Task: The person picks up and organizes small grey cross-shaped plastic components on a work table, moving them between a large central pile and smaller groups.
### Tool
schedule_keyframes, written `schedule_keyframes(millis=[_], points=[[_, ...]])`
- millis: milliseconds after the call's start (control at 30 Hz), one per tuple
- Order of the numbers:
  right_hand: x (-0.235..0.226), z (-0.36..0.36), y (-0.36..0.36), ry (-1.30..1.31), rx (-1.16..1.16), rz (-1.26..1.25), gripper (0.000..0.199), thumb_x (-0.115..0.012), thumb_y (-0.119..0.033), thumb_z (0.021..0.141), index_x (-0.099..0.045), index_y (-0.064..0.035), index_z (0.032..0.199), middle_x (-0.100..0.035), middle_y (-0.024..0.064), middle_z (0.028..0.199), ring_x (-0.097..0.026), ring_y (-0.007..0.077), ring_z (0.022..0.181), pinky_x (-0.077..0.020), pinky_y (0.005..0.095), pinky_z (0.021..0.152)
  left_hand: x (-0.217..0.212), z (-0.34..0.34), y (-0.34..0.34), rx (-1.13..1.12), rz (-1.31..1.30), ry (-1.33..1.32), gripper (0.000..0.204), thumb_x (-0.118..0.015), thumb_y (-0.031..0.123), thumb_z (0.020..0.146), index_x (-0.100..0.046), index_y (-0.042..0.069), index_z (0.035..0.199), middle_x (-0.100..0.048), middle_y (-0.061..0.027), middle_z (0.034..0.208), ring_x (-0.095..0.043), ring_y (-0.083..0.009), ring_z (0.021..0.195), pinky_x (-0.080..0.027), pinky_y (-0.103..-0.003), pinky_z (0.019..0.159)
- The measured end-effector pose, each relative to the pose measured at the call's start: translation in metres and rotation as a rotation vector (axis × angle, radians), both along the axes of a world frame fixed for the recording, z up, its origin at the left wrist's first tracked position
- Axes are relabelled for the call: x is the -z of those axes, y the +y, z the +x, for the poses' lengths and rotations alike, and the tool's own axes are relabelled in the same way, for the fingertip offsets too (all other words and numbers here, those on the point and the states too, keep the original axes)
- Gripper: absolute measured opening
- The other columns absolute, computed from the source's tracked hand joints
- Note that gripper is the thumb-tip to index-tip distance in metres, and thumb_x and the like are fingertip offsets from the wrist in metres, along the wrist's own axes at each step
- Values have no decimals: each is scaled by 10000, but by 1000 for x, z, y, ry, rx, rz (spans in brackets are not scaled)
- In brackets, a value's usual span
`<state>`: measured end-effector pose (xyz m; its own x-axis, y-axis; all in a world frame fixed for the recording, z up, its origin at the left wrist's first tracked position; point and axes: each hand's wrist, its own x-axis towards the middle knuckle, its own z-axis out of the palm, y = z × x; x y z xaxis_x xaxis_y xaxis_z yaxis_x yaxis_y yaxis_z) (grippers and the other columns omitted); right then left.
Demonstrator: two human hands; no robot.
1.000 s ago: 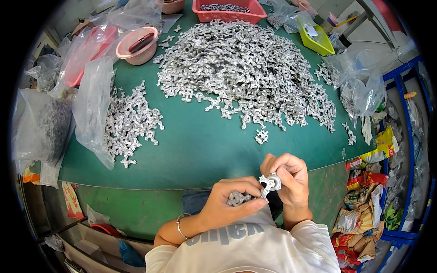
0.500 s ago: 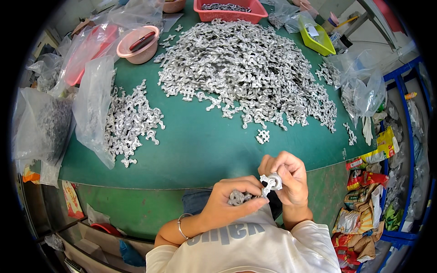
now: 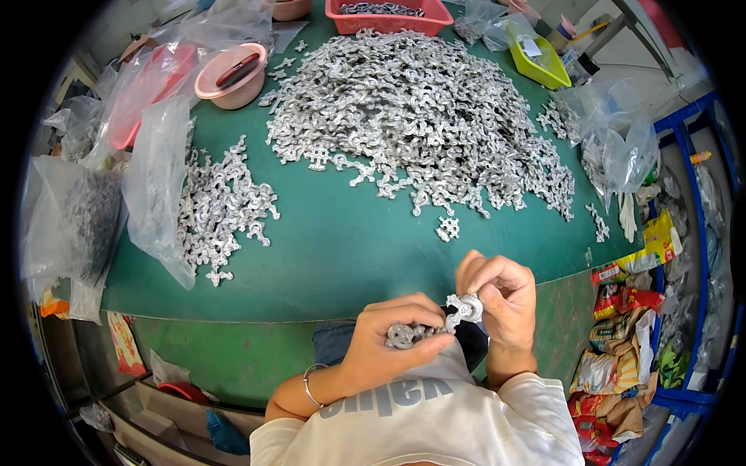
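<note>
By the left edge of the green table (image 3: 326, 248), beside a slack clear plastic bag (image 3: 159, 186), lies a smaller heap (image 3: 225, 203) of knobbly silver castings. Mid-table, reaching toward the far edge, spreads a much larger heap (image 3: 420, 116) of rough, looped, branching ones; plenty looks left loose, though which castings are finished I cannot tell. Just off the near edge, the left hand (image 3: 377, 338) curls its fingers round several dull grey pieces (image 3: 400, 335). Between both hands is a ring-shaped silver piece (image 3: 468, 309), pinched by the right hand's (image 3: 505, 303) thumb and fingers.
</note>
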<state>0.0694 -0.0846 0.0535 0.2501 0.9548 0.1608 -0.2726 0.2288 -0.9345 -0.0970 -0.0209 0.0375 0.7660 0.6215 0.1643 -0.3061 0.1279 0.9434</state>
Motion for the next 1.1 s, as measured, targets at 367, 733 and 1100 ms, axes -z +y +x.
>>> schedule_keyframes(millis=[367, 733, 1100], points=[[2, -4, 4, -16, 41, 42, 160, -593, -57, 838, -485, -7, 732, -517, 74, 710, -458, 153, 688, -360, 269, 620, 0, -3, 5, 167, -104, 65, 151, -587, 82, 828, -650, -15, 925, -592, -58, 800, -535, -97, 629, -408, -210, 519], [2, -5, 4, -74, 120, 33, 130, -592, -14, 825, -510, 6, 726, -522, 67, 679, -467, 156, 666, -368, 273, 613, -6, -1, 9, 356, -616, 94, 379, -552, 308, 841, -647, -60, 835, -567, -64, 633, -487, -87, 487, -330, -196, 381], [3, 1, 0, -158, 94, -33, 44, -615, 8, 786, -603, 49, 794, -573, 98, 782, -507, 164, 733, -396, 280, 657, -5, 0, -3, -237, 174, 102, 205, -719, -56, 631, -622, -39, 810, -617, -125, 786, -564, -151, 672, -451, -253, 600]])
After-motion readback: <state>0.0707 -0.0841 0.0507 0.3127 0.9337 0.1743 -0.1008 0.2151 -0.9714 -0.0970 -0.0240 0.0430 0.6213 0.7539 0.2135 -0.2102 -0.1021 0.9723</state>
